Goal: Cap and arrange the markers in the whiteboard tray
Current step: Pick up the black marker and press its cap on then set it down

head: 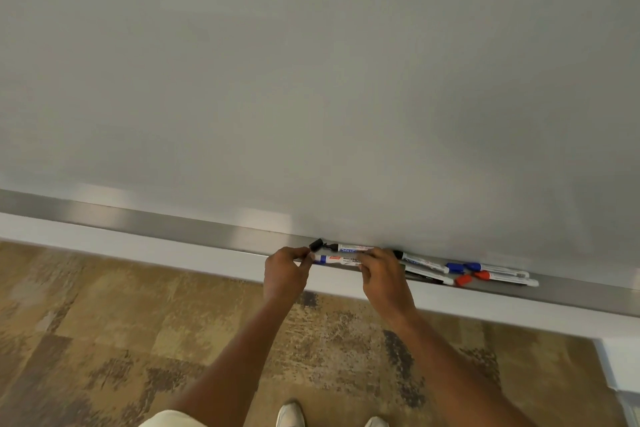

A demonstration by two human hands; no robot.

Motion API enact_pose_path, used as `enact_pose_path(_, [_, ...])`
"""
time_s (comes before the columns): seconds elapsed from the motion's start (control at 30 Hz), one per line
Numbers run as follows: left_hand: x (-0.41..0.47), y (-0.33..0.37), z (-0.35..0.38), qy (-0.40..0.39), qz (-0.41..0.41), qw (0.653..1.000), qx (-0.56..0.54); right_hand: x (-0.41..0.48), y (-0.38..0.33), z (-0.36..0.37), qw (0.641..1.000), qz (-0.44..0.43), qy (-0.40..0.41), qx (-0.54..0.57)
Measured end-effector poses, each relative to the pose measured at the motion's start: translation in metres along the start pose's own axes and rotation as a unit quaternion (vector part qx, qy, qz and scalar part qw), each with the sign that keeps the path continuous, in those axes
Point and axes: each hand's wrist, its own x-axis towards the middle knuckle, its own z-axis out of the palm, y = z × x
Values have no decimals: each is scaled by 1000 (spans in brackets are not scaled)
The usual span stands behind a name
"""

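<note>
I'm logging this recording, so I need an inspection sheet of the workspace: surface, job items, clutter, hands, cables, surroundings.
Surface: metal tray under the whiteboard, bare at left.
Job items: black cap off the black marker; blue marker alongside; more markers bunched at right, red cap and blue cap among them.
Clutter: nothing seen.
Hands: left hand fingers at the black cap; right hand on the marker barrels.
Cables: nothing seen.
Surroundings: patterned carpet, shoes.

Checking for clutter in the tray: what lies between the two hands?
In the head view, between the left hand and right hand lies a blue-capped whiteboard marker, with a black marker behind it.
</note>
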Motion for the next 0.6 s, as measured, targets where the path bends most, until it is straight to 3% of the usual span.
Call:
enact_pose_path(0.23, [3,0,-1,-18,18,999,32,-3,2,-3,999,-32,-18,-36])
enact_pose_path(0.37, [9,4,-6,-4,45,998,40,3,6,-9,998,-40,11,-37])
enact_pose_path(0.6, [20,16,-3,-24,93,987,127,20,1,-11,984,-81,-29,-155])
